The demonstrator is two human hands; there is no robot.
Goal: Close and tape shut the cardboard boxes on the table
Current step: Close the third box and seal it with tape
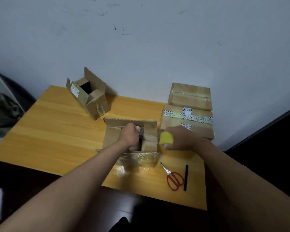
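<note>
Left hand is curling into a fist over the middle box, pinching what looks like the free end of clear tape – blurry there, so not certain. Right hand is gripping the yellow tape roll just off the box's right edge, fingers wrapping round it. Hands are sitting apart, box top between them. Middle box is sitting at table centre, flaps partly folded in, dark gap still showing, glossy tape on its near side.

Red-handled scissors are lying near-right of that box, black pen just beside them on the right. Open box is standing far left, tilting, flaps up. Two closed boxes are stacking far right: plain taped box on top of printed-tape box, touching. All resting on the yellow wooden table against a grey wall
</note>
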